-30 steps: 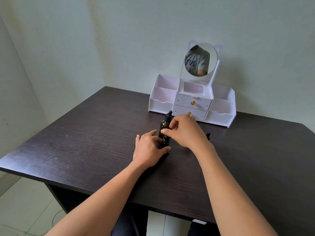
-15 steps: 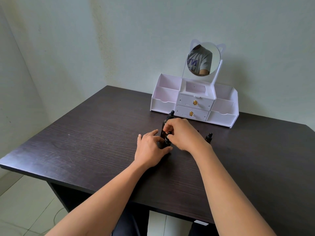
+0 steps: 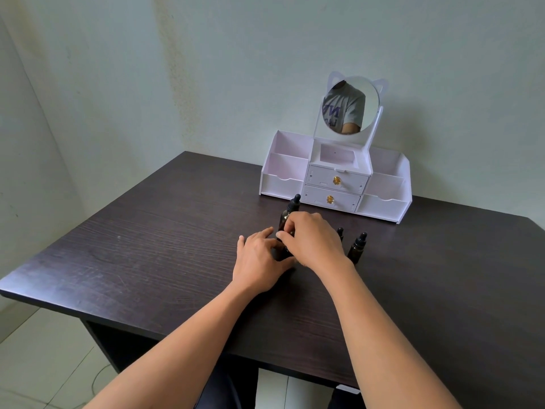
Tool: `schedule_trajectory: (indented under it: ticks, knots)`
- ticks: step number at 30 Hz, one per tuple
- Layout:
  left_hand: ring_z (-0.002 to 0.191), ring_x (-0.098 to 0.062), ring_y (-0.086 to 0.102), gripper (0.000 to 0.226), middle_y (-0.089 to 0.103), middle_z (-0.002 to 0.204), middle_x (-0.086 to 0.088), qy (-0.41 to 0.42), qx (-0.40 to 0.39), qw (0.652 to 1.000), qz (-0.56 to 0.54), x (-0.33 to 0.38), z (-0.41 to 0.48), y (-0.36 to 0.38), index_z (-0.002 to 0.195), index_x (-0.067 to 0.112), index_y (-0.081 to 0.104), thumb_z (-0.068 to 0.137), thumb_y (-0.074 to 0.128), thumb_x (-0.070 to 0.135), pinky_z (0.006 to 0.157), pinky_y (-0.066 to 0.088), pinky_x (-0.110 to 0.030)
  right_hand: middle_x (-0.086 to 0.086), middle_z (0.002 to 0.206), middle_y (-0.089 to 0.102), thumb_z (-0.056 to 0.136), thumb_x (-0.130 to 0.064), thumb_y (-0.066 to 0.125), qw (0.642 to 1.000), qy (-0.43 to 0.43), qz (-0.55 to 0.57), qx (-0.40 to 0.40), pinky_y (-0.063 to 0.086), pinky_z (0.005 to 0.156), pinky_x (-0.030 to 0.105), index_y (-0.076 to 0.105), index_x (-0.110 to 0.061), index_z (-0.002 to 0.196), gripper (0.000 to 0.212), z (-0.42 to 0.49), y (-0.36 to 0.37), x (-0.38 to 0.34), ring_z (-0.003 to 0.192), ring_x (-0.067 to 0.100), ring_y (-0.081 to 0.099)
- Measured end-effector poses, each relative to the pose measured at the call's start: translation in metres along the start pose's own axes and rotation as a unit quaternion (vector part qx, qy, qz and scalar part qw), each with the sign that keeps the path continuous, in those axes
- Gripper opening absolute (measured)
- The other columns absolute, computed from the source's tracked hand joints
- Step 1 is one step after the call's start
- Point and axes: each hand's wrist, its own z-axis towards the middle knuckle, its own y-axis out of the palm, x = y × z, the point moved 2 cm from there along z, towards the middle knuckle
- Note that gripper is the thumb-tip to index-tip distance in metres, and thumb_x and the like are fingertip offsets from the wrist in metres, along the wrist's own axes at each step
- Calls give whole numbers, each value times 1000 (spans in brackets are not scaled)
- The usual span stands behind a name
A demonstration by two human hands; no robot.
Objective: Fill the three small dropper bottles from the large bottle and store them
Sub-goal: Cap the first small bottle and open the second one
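Left hand [image 3: 259,261] grips one small dropper bottle [image 3: 283,252], right hand [image 3: 312,240] pinching its cap [image 3: 288,234] | one large bottle [image 3: 290,212] behind | two more small bottles [image 3: 357,249] [image 3: 340,232] just right

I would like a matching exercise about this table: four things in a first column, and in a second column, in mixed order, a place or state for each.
1. large bottle
2. left small bottle
3. right small bottle
4. two drawers

A. closed, gold knobs
B. stands untouched on the table
C. left hand holds it, right hand pinches its cap
D. tallest, upright behind the hands

Pairs: 1-D, 2-C, 3-B, 4-A
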Motion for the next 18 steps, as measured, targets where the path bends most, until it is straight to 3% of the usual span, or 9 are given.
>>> schedule_trajectory:
  ticks: [3, 7, 11, 15, 18]
  knots:
    - [132, -16, 46, 43, 50, 146, 6, -2, 7, 1000, 4, -1, 1, 1, 100, 33, 73, 76, 64, 68, 115, 19, -56, -2, 102, 65, 90, -49, 65, 1000, -6, 10, 1, 54, 76, 36, 64, -29, 106, 26, 3, -13, 7, 95, 22, 63]
    - [141, -16, 36, 45, 41, 154, 1, -19, 3, 1000, 8, 2, -1, -3, 111, 30, 72, 79, 69, 62, 119, 12, -51, -8, 95, 67, 88, -32, 72, 996, -42, 15, -71, 57, 81, 41, 65, -34, 106, 19, 10, -23, 12, 87, 14, 63]
    - [141, -16, 36, 45, 41, 154, 0, -15, -3, 1000, 3, 3, -2, -4, 111, 31, 72, 80, 67, 63, 119, 11, -51, -4, 106, 60, 90, -18, 69, 992, -48, 6, -118, 56, 83, 39, 68, -36, 113, 30, 10, -17, 11, 88, 16, 62]
    - [141, -16, 36, 42, 41, 154, 0, -19, 2, 1000, 0, 4, -2, -5, 108, 31, 73, 79, 69, 61, 119, 11, -50, 0, 121, 59, 92, -23, 67, 994, -40, -2, -100, 55, 88, 42, 68, -32, 117, 26, 8, -11, 11, 100, 21, 63]
    - [141, -17, 37, 40, 42, 153, -1, -17, 4, 1000, -1, 4, -2, -5, 106, 31, 73, 79, 70, 60, 118, 12, -51, 3, 119, 62, 91, -33, 70, 996, -19, -21, -81, 55, 86, 43, 70, -26, 112, 22, 7, -9, 9, 101, 24, 64]
